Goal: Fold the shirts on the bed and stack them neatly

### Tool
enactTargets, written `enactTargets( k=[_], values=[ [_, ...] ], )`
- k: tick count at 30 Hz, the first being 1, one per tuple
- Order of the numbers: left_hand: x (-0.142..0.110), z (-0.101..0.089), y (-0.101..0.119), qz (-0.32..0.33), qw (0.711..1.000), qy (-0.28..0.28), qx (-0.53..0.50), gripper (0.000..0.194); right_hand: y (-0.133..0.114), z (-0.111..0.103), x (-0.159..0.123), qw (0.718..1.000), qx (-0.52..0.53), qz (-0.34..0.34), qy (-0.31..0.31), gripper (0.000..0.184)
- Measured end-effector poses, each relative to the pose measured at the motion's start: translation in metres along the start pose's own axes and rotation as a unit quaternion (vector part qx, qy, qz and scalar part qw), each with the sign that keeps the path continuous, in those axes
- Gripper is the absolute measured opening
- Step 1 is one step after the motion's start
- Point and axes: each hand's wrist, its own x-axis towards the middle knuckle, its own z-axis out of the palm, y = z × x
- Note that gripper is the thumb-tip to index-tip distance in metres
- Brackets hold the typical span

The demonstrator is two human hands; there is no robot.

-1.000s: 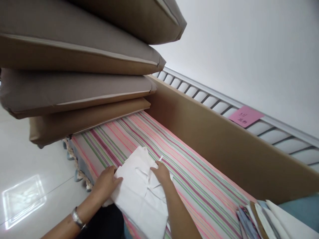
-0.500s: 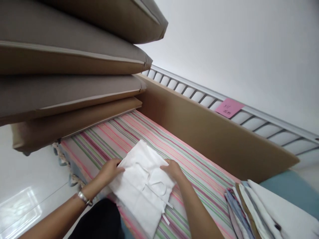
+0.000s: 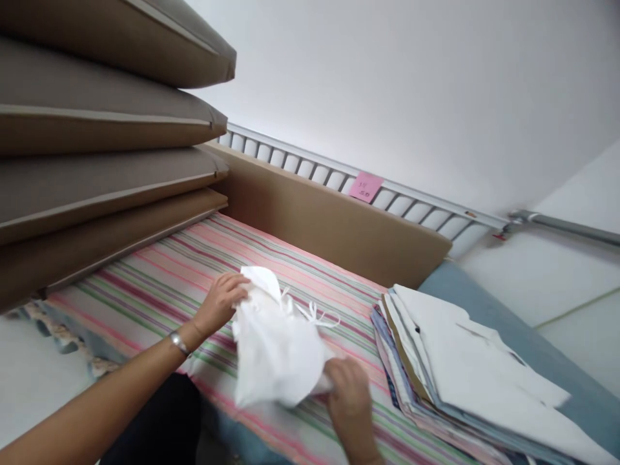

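Observation:
A white cloth garment with thin ties is stretched between my hands above a striped bed sheet. My left hand, with a silver bracelet at the wrist, is closed on its upper left edge. At the lower right, my right hand grips another edge of it, slightly smeared by motion. Part of the garment is blurred and folded over on itself. To the right of my right hand lies a stack of folded clothes, with a white piece on top.
Thick brown cushions are piled at the left. Along the wall runs a brown board in front of a white radiator. A pink note sticks to the radiator, and a grey pipe leads off at the right.
The garment lay flat and now is lifted and bunched. My right hand has moved down along it toward me. The view has turned right, showing more of the clothes stack.

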Motion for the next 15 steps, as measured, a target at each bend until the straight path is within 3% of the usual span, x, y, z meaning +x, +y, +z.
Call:
enactTargets(
  k=[2, 4, 8, 9, 11, 13, 15],
  values=[
    [-0.041, 0.016, -0.010, -0.035, 0.995, -0.088, 0.007, 0.026, -0.023, 0.017, -0.046, 0.996, 0.037, 0.025, -0.074, 0.035],
    [-0.085, 0.025, -0.018, -0.133, 0.984, -0.116, 0.022, 0.031, -0.043, 0.032, -0.079, 0.990, 0.063, 0.050, -0.113, 0.034],
    [-0.152, 0.016, -0.007, -0.343, 0.938, -0.004, -0.041, 0.038, -0.050, 0.036, -0.098, 0.968, 0.166, 0.120, -0.142, 0.028],
    [-0.162, 0.011, 0.002, -0.397, 0.914, 0.024, -0.085, 0.039, -0.044, 0.034, -0.095, 0.958, 0.199, 0.159, -0.134, 0.026],
    [-0.172, 0.002, 0.026, -0.507, 0.837, 0.050, -0.199, 0.043, -0.027, 0.030, -0.080, 0.929, 0.246, 0.258, -0.101, 0.025],
    [-0.173, -0.004, 0.052, -0.587, 0.751, 0.036, -0.301, 0.049, -0.006, 0.030, -0.059, 0.890, 0.264, 0.363, -0.082, 0.029],
    [-0.166, -0.006, 0.072, -0.618, 0.701, -0.007, -0.356, 0.052, 0.012, 0.038, -0.035, 0.850, 0.270, 0.442, -0.095, 0.034]
  ],
)
